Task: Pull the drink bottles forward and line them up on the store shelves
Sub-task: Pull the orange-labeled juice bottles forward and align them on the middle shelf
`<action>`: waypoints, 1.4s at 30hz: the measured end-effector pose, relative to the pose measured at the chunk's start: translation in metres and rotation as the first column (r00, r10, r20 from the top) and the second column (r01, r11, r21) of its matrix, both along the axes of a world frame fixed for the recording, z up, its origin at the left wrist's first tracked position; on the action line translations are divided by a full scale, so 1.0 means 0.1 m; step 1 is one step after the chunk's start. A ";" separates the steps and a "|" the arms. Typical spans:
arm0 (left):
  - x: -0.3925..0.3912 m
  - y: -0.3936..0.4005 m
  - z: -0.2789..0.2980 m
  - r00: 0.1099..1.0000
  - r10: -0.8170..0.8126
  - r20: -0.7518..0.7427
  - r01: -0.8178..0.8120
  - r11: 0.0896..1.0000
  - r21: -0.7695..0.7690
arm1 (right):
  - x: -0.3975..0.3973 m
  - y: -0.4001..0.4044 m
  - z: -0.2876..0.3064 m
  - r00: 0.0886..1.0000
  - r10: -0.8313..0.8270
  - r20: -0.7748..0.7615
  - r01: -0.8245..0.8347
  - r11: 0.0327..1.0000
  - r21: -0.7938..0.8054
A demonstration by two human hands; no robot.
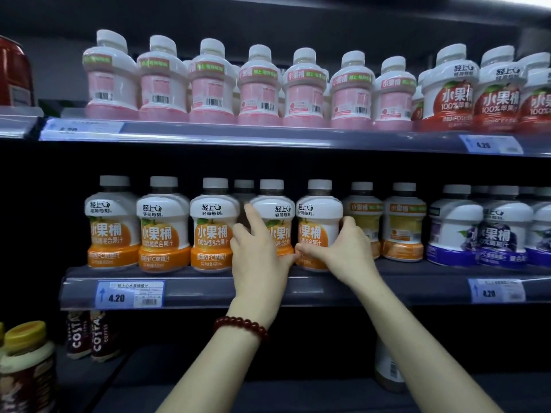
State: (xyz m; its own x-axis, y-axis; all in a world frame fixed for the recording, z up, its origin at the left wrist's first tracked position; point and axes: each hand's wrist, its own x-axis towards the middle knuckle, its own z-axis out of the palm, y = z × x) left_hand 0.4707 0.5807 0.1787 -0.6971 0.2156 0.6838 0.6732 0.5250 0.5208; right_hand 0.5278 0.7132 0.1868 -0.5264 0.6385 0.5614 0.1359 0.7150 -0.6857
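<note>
The left hand (pixel 259 248) holds the fourth orange juice bottle (pixel 272 225) on the middle shelf (pixel 208 289); its fingers are curled round the left side of the bottle, with one finger pointing up along the bottle's shoulder. The right hand (pixel 343 248) holds the fifth orange juice bottle (pixel 317 225), with the thumb across the bottom of the label and the other fingers wrapped round the bottle's right side. These two bottles stand just beside each other, between the two hands, near the front edge of the shelf. Each is short and fat, with a white top half, an orange bottom half, a picture of an orange and a flat white cap. Both stand straight up, caps on top, with the front labels facing out. To the left of the left fingers stand three more orange bottles with fronts out. To the right of the right fingers stand two orange bottles turned so the back labels show, then purple grape bottles (pixel 495 228). On the top shelf (pixel 238 135) I count seven pink bottles (pixel 258 87) in the front row, then red apple bottles (pixel 447 84). A red bead bracelet (pixel 241 326) sits on the left wrist.
</note>
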 end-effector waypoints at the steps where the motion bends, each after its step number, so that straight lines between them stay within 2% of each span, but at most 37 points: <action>1: -0.01 0.00 -0.01 1.000 -0.016 0.003 0.016 1.000 0.013 | -0.01 0.00 -0.01 1.000 0.005 -0.015 -0.005 1.000 -0.006; 9: -0.18 -0.22 0.00 0.979 -0.204 0.014 0.202 0.975 0.088 | 0.07 0.16 0.13 0.956 0.289 0.044 -0.280 0.948 -0.149; 14: -0.09 -0.21 -0.14 0.987 -0.153 -0.051 0.156 0.986 0.060 | 0.09 0.16 0.17 0.918 0.392 0.064 -0.373 0.906 -0.198; 23: -0.08 -0.17 -0.15 0.993 -0.072 -0.090 0.069 0.997 -0.041 | 0.10 0.18 0.14 0.902 0.425 0.069 -0.407 0.894 -0.190; 34: -0.10 -0.21 -0.15 0.990 -0.133 -0.047 0.131 0.990 -0.044 | 0.10 0.18 0.15 0.878 0.476 0.046 -0.450 0.856 -0.253; 38: -0.05 -0.23 -0.18 0.986 -0.139 -0.093 0.135 0.990 -0.047 | 0.09 0.13 0.12 0.901 0.428 0.066 -0.404 0.886 -0.228; 42: -0.03 -0.30 -0.24 0.979 -0.162 -0.126 0.159 0.987 -0.033 | 0.08 0.03 0.09 0.963 0.267 0.033 -0.263 0.960 -0.093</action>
